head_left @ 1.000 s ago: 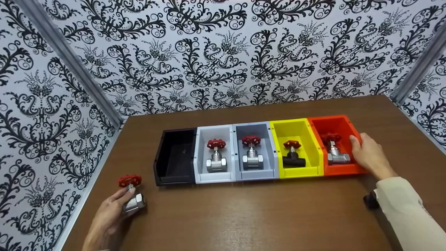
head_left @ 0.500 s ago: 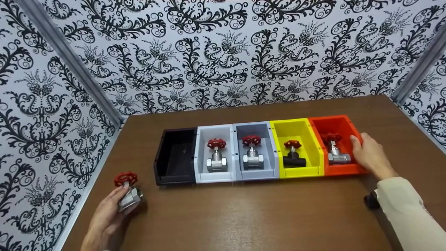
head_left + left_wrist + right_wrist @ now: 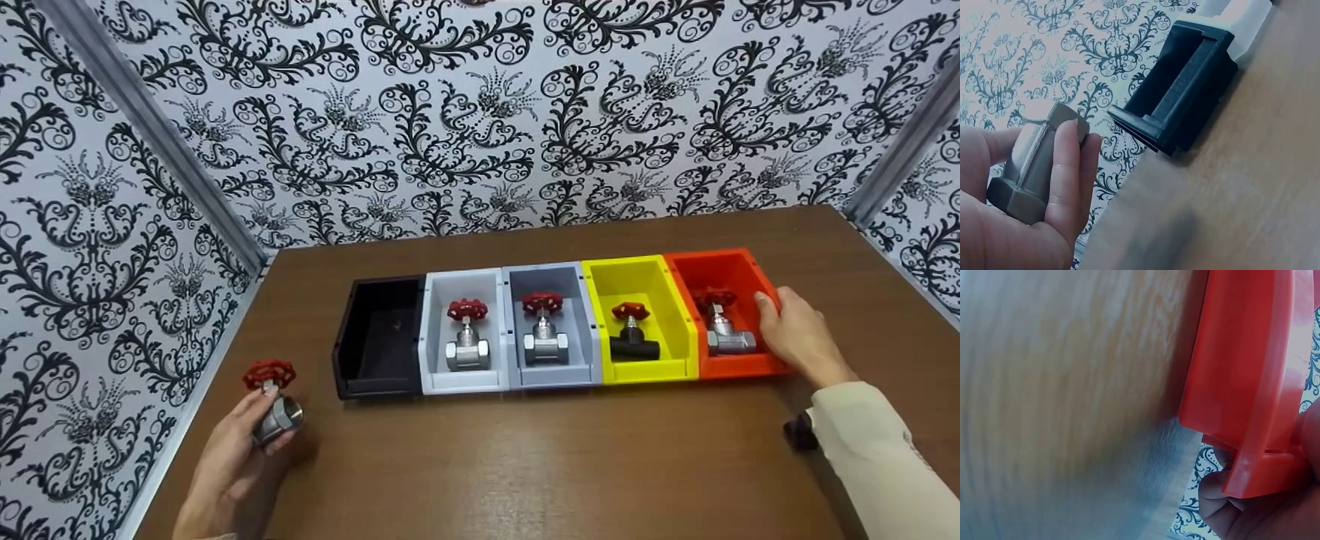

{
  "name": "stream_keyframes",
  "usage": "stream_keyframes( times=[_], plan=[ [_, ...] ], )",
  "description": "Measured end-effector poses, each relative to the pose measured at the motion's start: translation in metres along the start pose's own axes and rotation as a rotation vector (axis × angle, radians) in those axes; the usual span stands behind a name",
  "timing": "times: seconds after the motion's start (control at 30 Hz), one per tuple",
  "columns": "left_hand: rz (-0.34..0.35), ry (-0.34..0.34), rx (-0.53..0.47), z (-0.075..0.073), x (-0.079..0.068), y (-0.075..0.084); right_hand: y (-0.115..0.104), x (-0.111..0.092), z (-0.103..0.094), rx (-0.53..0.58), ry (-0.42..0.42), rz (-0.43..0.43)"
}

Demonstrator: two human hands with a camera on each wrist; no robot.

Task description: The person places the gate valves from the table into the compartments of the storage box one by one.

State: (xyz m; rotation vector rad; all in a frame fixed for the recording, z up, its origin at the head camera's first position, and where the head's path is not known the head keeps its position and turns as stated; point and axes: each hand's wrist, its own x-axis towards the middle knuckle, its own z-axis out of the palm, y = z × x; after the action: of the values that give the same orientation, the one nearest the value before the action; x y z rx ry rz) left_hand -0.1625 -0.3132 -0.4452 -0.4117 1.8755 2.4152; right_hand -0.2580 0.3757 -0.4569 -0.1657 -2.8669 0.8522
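Observation:
At the left of the head view my left hand [image 3: 229,454] holds a silver gate valve [image 3: 276,421] with a red handwheel, above the table and left of the black bin [image 3: 379,387]. In the left wrist view the fingers curl round the valve's hexagonal-ended body [image 3: 1032,160]; its handwheel is out of sight there. My right hand [image 3: 802,334] grips the right side wall of the red bin [image 3: 746,366], thumb over the rim. The right wrist view shows curled fingers [image 3: 1216,495] beneath the red bin's edge [image 3: 1241,371]. A silver valve [image 3: 724,337] sits inside that bin.
Between the black and red bins stand a white bin [image 3: 465,382], a grey bin [image 3: 555,376] and a yellow bin [image 3: 649,371], each with a red-wheeled valve inside. A small black object [image 3: 800,433] is by the right sleeve. Patterned walls border the brown table [image 3: 525,465].
My left hand has shifted slightly left and turned the valve, so its open pipe end now faces the head camera more. The right hand has stayed on the red bin.

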Motion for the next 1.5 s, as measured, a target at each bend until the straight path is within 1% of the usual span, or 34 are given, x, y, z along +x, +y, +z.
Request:
stream_keyframes(
  times=[0.17, 0.3, 0.47, 0.63, 0.77, 0.87, 1.13, 1.4, 1.5],
  plan=[
    [0.003, 0.005, 0.010, 0.006, 0.002, 0.005, 0.000, -0.001, 0.000, 0.012, -0.009, 0.017],
    [0.008, 0.012, -0.002, 0.011, 0.002, 0.010, -0.001, 0.000, 0.000, 0.010, -0.001, 0.008],
    [0.024, -0.004, -0.019, 0.019, 0.005, 0.017, 0.000, 0.001, 0.000, 0.009, -0.001, 0.006],
    [0.017, 0.000, -0.019, 0.028, 0.007, 0.023, 0.000, 0.001, 0.001, 0.011, 0.014, -0.008],
    [0.006, 0.004, 0.004, 0.034, 0.009, 0.025, 0.000, 0.001, 0.002, -0.004, 0.029, -0.020],
    [0.009, 0.008, 0.007, 0.037, 0.010, 0.025, 0.000, 0.001, 0.002, -0.009, 0.022, -0.020],
    [0.035, -0.034, -0.014, 0.047, 0.016, 0.025, -0.001, 0.001, 0.001, 0.000, 0.024, -0.017],
    [-0.008, -0.047, -0.011, 0.060, 0.023, 0.027, 0.000, -0.001, 0.001, 0.010, 0.007, -0.002],
    [-0.020, -0.065, -0.007, 0.066, 0.025, 0.028, -0.001, 0.000, 0.001, 0.010, 0.013, -0.006]
  ],
)
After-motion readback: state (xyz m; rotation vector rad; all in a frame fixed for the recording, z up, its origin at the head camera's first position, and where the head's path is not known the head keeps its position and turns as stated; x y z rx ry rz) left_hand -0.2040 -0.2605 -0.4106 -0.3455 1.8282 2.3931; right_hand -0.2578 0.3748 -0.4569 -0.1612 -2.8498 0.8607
